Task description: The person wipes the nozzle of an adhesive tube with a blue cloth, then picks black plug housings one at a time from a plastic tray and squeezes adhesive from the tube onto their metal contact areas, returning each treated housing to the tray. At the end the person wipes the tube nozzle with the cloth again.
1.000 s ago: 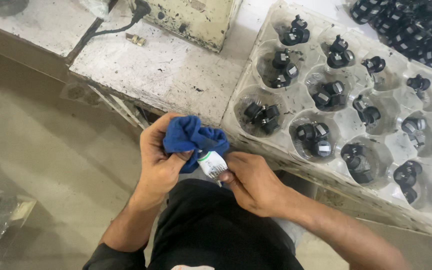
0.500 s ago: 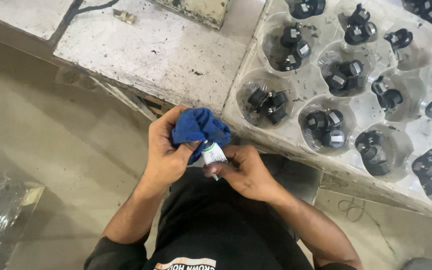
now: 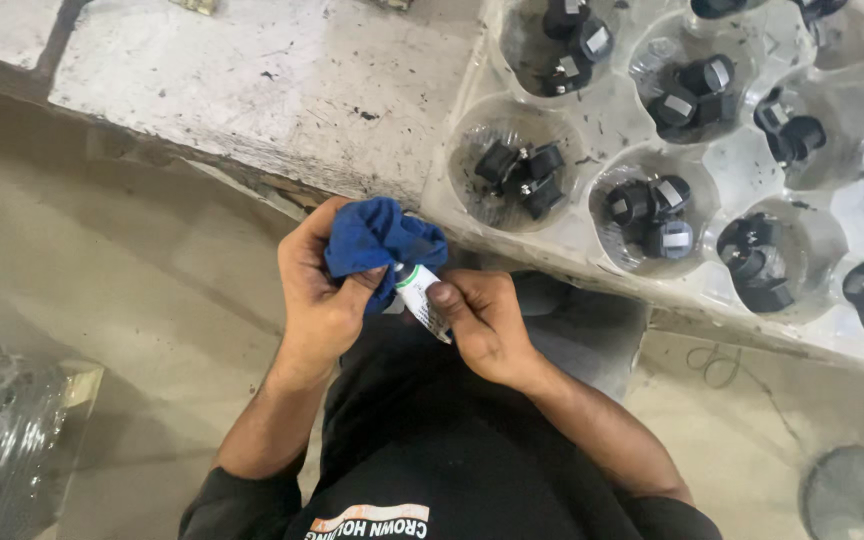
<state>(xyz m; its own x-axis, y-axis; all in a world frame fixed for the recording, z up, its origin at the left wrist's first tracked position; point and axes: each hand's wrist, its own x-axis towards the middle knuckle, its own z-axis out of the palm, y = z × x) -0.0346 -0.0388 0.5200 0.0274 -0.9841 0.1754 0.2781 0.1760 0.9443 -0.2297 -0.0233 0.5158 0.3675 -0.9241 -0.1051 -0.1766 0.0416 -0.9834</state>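
Left hand [image 3: 320, 290] closed around a crumpled blue cloth rag [image 3: 380, 240], fingers curled over its lower folds, thumb pressed against the fabric. Right hand [image 3: 482, 322] pinched shut on a small white cylindrical piece with a green band and dark tip [image 3: 420, 296], thumb on top, other fingers wrapped beneath. Tip of that piece pushed into the rag, touching it, both held just off the near edge of a worn, speckled grey stone workbench [image 3: 252, 90] and above a lap in black clothing. On the bench to the right, a clear moulded plastic tray with round wells [image 3: 592, 120], each well filled with a few small black cylindrical parts with pale labels [image 3: 520, 170]. Nearest well just beyond the rag. Crinkled clear plastic wrapping [image 3: 2, 450] at lower left, well apart from both hands, on a tan floor.
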